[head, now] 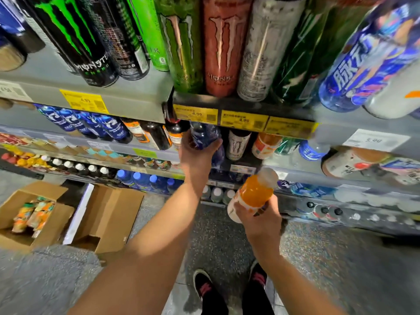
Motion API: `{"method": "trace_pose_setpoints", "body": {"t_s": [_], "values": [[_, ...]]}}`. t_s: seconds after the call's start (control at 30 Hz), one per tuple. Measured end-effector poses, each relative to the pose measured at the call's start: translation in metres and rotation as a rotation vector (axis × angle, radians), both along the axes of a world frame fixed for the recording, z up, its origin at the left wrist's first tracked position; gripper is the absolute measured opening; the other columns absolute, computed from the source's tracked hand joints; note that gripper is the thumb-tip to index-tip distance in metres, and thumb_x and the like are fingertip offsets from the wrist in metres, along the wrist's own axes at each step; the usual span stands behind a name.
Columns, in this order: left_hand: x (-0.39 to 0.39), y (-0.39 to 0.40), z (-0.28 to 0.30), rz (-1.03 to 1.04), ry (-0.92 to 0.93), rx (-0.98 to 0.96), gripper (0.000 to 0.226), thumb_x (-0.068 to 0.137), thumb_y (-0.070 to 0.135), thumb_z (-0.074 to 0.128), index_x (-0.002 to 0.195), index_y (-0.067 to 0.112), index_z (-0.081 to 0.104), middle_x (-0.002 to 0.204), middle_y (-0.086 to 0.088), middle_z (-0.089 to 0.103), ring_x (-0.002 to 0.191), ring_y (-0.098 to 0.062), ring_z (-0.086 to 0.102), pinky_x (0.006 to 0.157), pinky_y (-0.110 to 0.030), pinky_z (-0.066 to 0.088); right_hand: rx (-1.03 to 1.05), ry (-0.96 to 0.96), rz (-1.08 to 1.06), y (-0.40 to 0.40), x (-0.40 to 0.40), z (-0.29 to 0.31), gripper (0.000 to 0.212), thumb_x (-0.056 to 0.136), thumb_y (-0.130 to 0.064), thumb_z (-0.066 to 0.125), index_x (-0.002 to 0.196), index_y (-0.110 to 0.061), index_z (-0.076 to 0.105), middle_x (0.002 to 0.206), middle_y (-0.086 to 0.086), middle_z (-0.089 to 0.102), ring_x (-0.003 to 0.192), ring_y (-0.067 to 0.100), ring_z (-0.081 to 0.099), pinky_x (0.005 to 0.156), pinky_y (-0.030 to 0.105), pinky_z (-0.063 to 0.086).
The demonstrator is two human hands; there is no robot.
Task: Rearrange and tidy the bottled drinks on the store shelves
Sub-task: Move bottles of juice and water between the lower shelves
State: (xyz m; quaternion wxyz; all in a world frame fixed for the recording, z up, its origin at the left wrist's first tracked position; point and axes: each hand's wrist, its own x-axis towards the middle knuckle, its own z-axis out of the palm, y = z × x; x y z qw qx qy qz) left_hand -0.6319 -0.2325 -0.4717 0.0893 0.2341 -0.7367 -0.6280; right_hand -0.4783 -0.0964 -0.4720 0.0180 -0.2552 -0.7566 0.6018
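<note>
orange bottle (254, 193) sits clamped in the right hand (261, 218), off the shelf; the left hand (195, 153) clamps a blue bottle (204, 135) on the second shelf (284, 165). best to shift blue aside, then seat orange upright.

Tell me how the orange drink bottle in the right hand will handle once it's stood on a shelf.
The orange drink bottle looks full, so probably heavy for its size. Its smooth round body would likely roll if laid down. Upright it seems fairly stable, though tall enough to tip if knocked.
</note>
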Motion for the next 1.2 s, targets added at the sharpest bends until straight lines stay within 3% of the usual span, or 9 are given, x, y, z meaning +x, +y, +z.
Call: {"method": "trace_pose_setpoints", "body": {"t_s": [0.1,0.23,0.5,0.67,0.8,0.9,1.03,1.1,1.2], "values": [[-0.001,0.005,-0.001,-0.005,0.022,-0.004,0.074,0.062,0.028,0.093,0.127,0.014,0.061,0.118,-0.002,0.070,0.107,-0.018,0.067,0.090,-0.029,0.055,-0.008,-0.015,0.015,-0.001,-0.005,0.001,0.046,0.073,-0.024,0.087,0.107,-0.030,0.057,0.096,-0.010,0.069,0.081,-0.003,0.065,0.067,0.012,0.049],[-0.008,0.008,-0.011,-0.032,0.028,-0.015,0.085,0.052,0.041,0.089,0.128,0.016,0.060,0.117,-0.002,0.071,0.106,-0.018,0.068,0.091,-0.041,0.057,0.053,-0.054,0.032,-0.004,-0.020,0.001,0.052,0.070,-0.033,0.087,0.108,-0.038,0.052,0.103,-0.015,0.065,0.087,-0.003,0.063,0.076,0.021,0.048],[-0.028,0.011,-0.025,-0.032,-0.032,-0.213,0.076,0.059,0.032,0.094,0.125,0.013,0.060,0.117,-0.003,0.069,0.102,-0.019,0.065,0.080,-0.025,0.049,0.118,-0.041,0.107,0.002,-0.043,-0.007,0.058,0.068,-0.043,0.084,0.115,-0.038,0.050,0.108,-0.015,0.066,0.096,0.006,0.065,0.086,0.034,0.054],[-0.020,0.007,-0.024,-0.078,-0.097,-0.257,0.073,0.059,0.038,0.093,0.120,0.016,0.061,0.113,0.001,0.071,0.098,-0.016,0.066,0.081,-0.029,0.053,0.127,-0.038,0.117,0.006,-0.043,-0.003,0.057,0.068,-0.043,0.084,0.114,-0.037,0.051,0.107,-0.015,0.067,0.095,0.006,0.065,0.085,0.035,0.054],[0.003,0.005,-0.007,-0.124,-0.141,-0.065,0.054,0.068,0.009,0.090,0.113,0.004,0.060,0.101,0.000,0.071,0.092,-0.015,0.069,0.072,-0.015,0.054,0.143,-0.049,0.121,0.008,-0.035,0.013,0.056,0.067,-0.039,0.087,0.111,-0.034,0.052,0.101,-0.016,0.068,0.088,0.003,0.066,0.080,0.031,0.054],[0.043,0.012,0.029,-0.157,-0.171,-0.120,0.027,0.083,0.014,0.079,0.107,0.010,0.067,0.092,0.003,0.067,0.084,-0.015,0.065,0.060,-0.003,0.040,0.138,-0.047,0.097,0.012,-0.024,0.037,0.052,0.064,-0.037,0.087,0.104,-0.037,0.054,0.093,-0.017,0.070,0.080,-0.003,0.065,0.073,0.030,0.055],[0.088,0.022,0.084,-0.468,-0.118,-0.037,0.005,0.095,0.026,0.067,0.093,0.027,0.071,0.088,0.012,0.072,0.080,0.004,0.066,0.075,-0.022,0.049,0.155,0.006,0.071,0.018,-0.008,0.082,0.049,0.067,-0.030,0.087,0.097,-0.045,0.052,0.089,-0.024,0.066,0.079,-0.014,0.061,0.066,0.016,0.047],[0.101,0.030,0.106,-0.635,-0.148,0.041,0.005,0.095,0.030,0.067,0.096,0.034,0.070,0.096,0.009,0.074,0.089,-0.001,0.068,0.085,-0.029,0.053,0.152,0.053,0.054,0.021,0.000,0.106,0.046,0.070,-0.026,0.087,0.096,-0.044,0.054,0.090,-0.023,0.067,0.079,-0.018,0.060,0.062,0.006,0.043],[0.117,0.046,0.134,-0.731,-0.134,0.048,0.036,0.078,0.035,0.083,0.108,0.039,0.065,0.106,0.011,0.074,0.099,-0.006,0.068,0.090,-0.030,0.055,0.140,0.106,0.024,0.029,0.008,0.138,0.039,0.068,-0.034,0.085,0.097,-0.040,0.060,0.086,-0.017,0.071,0.078,-0.009,0.066,0.067,0.020,0.052]]}}
